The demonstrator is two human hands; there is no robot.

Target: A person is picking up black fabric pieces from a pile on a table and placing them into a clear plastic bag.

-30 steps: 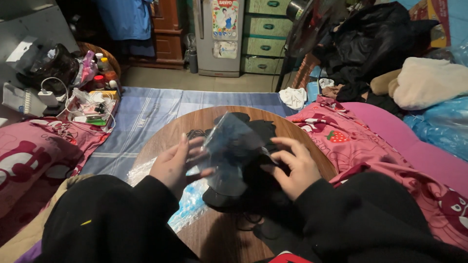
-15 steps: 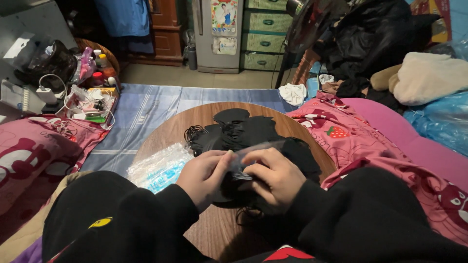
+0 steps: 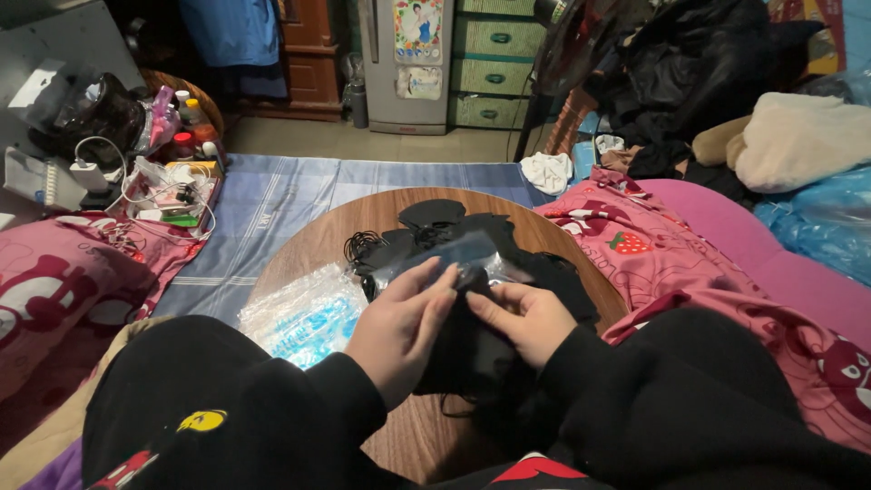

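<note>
My left hand (image 3: 399,325) and my right hand (image 3: 522,318) meet over a round wooden table (image 3: 313,245). Together they pinch a clear plastic sleeve (image 3: 454,252) with a black fabric piece (image 3: 467,354) partly inside it. The fingertips of both hands touch at the sleeve's near edge. A heap of black fabric pieces with thin cords (image 3: 426,227) lies on the table just beyond my hands. A stack of clear plastic sleeves (image 3: 304,313) rests on the table to the left of my left hand.
A pink patterned blanket (image 3: 726,263) lies to the right and a pink cushion (image 3: 63,281) to the left. A blue striped mat (image 3: 272,200) covers the floor beyond the table. A tray of small items and cables (image 3: 168,195) sits at far left.
The clear sleeve, held up in front of me a second ago, has come down to the table. My hands have drawn together over it and now pinch its near edge.
</note>
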